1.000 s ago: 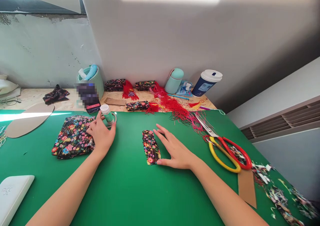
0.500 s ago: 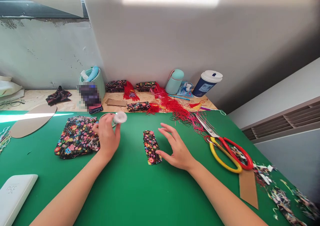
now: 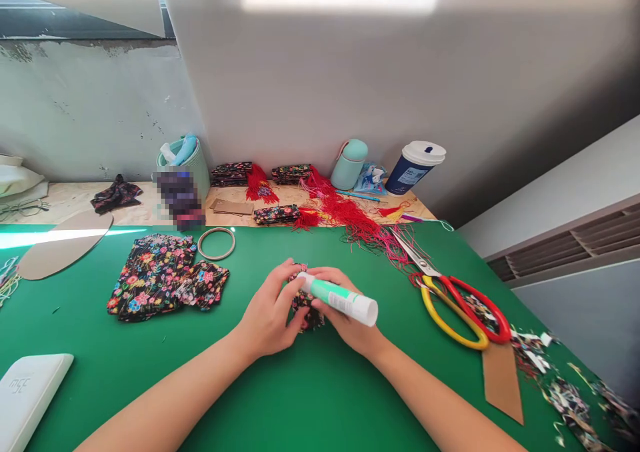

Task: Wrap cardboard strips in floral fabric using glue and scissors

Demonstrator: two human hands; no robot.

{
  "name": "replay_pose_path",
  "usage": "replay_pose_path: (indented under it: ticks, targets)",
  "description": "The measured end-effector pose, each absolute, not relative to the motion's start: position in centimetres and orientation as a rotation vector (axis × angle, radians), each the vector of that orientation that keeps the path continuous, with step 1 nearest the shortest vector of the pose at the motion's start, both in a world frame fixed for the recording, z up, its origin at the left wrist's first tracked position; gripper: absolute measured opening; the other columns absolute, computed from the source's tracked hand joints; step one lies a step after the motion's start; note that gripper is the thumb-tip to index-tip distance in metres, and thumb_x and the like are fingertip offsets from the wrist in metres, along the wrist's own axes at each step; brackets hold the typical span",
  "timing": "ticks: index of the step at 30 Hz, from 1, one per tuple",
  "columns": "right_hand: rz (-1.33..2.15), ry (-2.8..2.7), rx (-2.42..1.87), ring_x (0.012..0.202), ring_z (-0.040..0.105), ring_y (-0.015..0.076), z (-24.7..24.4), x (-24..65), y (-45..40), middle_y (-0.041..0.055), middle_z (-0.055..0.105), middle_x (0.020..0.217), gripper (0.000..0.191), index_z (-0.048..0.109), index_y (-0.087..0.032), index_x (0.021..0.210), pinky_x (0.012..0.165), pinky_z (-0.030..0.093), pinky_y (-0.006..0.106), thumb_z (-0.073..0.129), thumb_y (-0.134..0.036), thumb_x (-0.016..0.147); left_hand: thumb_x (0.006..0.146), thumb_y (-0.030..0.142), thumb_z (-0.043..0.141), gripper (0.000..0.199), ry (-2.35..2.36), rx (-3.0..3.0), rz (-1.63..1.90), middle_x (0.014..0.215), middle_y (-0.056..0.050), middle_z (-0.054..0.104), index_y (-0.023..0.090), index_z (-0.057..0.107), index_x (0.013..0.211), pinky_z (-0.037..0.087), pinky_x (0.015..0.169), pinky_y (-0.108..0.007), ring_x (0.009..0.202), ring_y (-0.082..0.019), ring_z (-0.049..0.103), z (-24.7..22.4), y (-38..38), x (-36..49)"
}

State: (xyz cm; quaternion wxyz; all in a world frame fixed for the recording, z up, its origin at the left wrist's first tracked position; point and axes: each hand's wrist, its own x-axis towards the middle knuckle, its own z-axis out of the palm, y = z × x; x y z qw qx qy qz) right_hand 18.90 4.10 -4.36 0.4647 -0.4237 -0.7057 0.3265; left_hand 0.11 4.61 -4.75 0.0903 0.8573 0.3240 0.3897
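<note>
Near the middle of the green mat, a small black floral fabric strip (image 3: 311,319) lies between my two hands, partly covered by them. My left hand (image 3: 267,312) is closed on the end of a white and green glue stick (image 3: 340,297), and its thumb is at the strip's left edge. The stick points right, passing above my right hand (image 3: 353,329). My right hand's fingers are bent round the strip's right side and grip it; the stick hides part of them.
Folded floral fabric (image 3: 153,277), a small floral piece (image 3: 209,285) and a ring (image 3: 217,257) are left. Scissors (image 3: 454,312), card (image 3: 503,382) and scraps lie right. Red tassels (image 3: 345,219), a bottle (image 3: 349,165) and a cup (image 3: 416,167) stand behind; a white device (image 3: 35,399) is front left.
My left hand has moved right to the strip with the glue stick, uncovering the ring and small floral piece. My right hand has come in slightly left and closed on the strip.
</note>
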Motion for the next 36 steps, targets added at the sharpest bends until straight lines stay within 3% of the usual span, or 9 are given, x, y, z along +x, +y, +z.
replay_pose_path:
  ticks: [3, 9, 21, 28, 32, 36]
  targets:
    - [0.691, -1.589, -1.157, 0.113, 0.057, 0.0266, -4.7, 19.5, 5.1, 0.0086, 0.061, 0.114, 0.033, 0.054, -0.028, 0.114, 0.097, 0.047, 0.047, 0.055, -0.047, 0.087, 0.088, 0.019, 0.048, 0.042, 1.106, 2.579, 0.945, 0.132, -0.018, 0.049, 0.016, 0.041, 0.13, 0.039, 0.104, -0.053, 0.136, -0.033, 0.032, -5.0, 5.1, -0.2]
    - [0.683, -1.455, -1.287, 0.121, 0.05, 0.0296, -5.5, 20.1, 6.0, 0.0099, 0.058, 0.123, 0.046, 0.049, -0.028, 0.125, 0.101, 0.043, 0.052, 0.055, -0.051, 0.086, 0.088, 0.02, 0.047, 0.048, 1.166, 2.594, 0.583, 0.142, -0.014, 0.045, 0.016, 0.042, 0.135, 0.033, 0.108, -0.053, 0.137, -0.032, 0.032, -5.3, 5.2, -0.3]
    - [0.648, -1.546, -1.238, 0.114, 0.055, 0.026, -5.1, 19.9, 5.8, 0.0081, 0.061, 0.116, 0.036, 0.053, -0.027, 0.118, 0.098, 0.045, 0.046, 0.056, -0.044, 0.087, 0.089, 0.012, 0.041, 0.049, 1.258, 2.556, 0.611, 0.139, -0.013, 0.047, 0.02, 0.043, 0.137, 0.036, 0.106, -0.053, 0.134, -0.031, 0.034, -5.5, 5.3, -0.4]
    - [0.656, -1.559, -1.184, 0.109, 0.058, 0.0237, -5.1, 19.7, 5.9, 0.0067, 0.062, 0.112, 0.026, 0.056, -0.027, 0.11, 0.097, 0.045, 0.043, 0.058, -0.036, 0.087, 0.088, 0.008, 0.039, 0.043, 1.187, 2.549, 0.719, 0.133, -0.013, 0.053, 0.016, 0.048, 0.13, 0.038, 0.106, -0.052, 0.132, -0.029, 0.039, -5.8, 5.5, -0.4]
    - [0.658, -1.545, -1.183, 0.107, 0.059, 0.0236, -5.2, 19.8, 5.9, 0.0063, 0.063, 0.109, 0.025, 0.057, -0.027, 0.109, 0.096, 0.046, 0.043, 0.06, -0.037, 0.086, 0.091, 0.014, 0.042, 0.033, 1.153, 2.373, 0.949, 0.124, -0.012, 0.057, 0.017, 0.052, 0.123, 0.045, 0.101, -0.046, 0.122, -0.025, 0.05, -5.9, 5.8, -0.3]
    - [0.676, -1.53, -1.205, 0.106, 0.059, 0.024, -5.3, 19.9, 6.0, 0.0065, 0.063, 0.109, 0.026, 0.057, -0.026, 0.108, 0.094, 0.047, 0.042, 0.06, -0.038, 0.085, 0.088, 0.015, 0.051, 0.018, 1.226, 2.083, 1.175, 0.104, -0.008, 0.059, 0.018, 0.06, 0.104, 0.056, 0.081, -0.034, 0.091, -0.018, 0.063, -5.8, 6.3, -0.6]
